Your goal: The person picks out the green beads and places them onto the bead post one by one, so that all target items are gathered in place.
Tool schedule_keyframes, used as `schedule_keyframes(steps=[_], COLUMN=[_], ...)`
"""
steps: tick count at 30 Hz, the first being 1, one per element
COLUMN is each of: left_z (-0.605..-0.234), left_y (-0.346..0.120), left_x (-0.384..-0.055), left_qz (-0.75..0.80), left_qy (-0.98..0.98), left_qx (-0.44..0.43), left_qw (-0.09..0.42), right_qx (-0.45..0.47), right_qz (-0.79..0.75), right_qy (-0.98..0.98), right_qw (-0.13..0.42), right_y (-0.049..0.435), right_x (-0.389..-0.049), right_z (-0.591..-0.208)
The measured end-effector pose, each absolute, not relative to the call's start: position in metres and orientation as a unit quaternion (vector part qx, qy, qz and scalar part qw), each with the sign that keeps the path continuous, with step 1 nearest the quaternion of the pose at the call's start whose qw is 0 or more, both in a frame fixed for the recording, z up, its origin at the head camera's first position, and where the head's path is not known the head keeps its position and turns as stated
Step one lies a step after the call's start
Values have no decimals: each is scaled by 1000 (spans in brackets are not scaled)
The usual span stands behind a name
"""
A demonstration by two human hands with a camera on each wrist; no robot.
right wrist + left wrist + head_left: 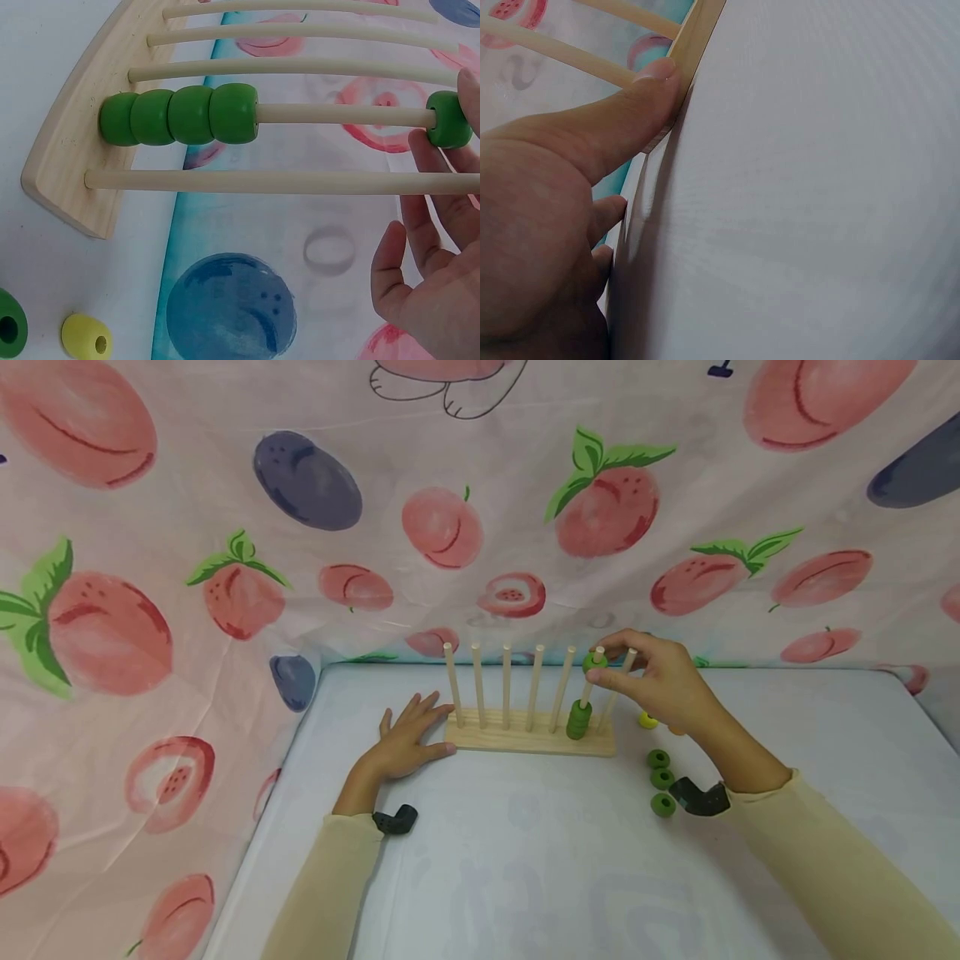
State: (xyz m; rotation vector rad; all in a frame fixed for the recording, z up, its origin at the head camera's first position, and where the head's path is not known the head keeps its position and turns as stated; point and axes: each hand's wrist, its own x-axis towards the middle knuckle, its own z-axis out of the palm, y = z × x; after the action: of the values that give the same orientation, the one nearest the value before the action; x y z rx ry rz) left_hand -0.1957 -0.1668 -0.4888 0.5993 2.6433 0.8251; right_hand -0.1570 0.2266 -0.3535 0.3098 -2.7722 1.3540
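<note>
My right hand [660, 681] pinches a green bead [448, 120] between thumb and fingers. That bead sits around the upper end of the second rod from the right on a wooden rack. Lower on the same rod, several green beads [191, 115] are stacked against the wooden base [517, 742]. A stretch of bare rod [345, 114] separates them from the held bead. My left hand [405, 743] lies at the base's left end with fingers spread, its thumb [630, 112] touching the base.
Right of the base lie 3 loose green beads [662, 805] on the white table [510, 860]. A yellow bead [86, 336] lies behind them, and an orange piece [677, 731] is partly hidden by my right arm. A fruit-patterned cloth [525, 527] hangs behind the rack.
</note>
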Motion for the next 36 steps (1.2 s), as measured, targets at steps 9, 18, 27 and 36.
schedule_keyframes(steps=[9,18,27,36], left_z=[-489,-489,-490,-491], left_y=[-166,-166,-167,-167], left_x=[-196,-196,-196,-197], left_qz=[286,290,285,282], left_qy=[923,921,923,924], left_qx=[209,209,208,208], left_qw=[151,152,152,155], right_qx=[102,107,97,86], right_qz=[439,441,424,383], right_qy=[-892,-891,-900,-920], right_qw=[18,28,22,-12], right_y=[227,229,245,277], right_x=[-157,-155,-154,-148], right_z=[-354,-353,-361,-388])
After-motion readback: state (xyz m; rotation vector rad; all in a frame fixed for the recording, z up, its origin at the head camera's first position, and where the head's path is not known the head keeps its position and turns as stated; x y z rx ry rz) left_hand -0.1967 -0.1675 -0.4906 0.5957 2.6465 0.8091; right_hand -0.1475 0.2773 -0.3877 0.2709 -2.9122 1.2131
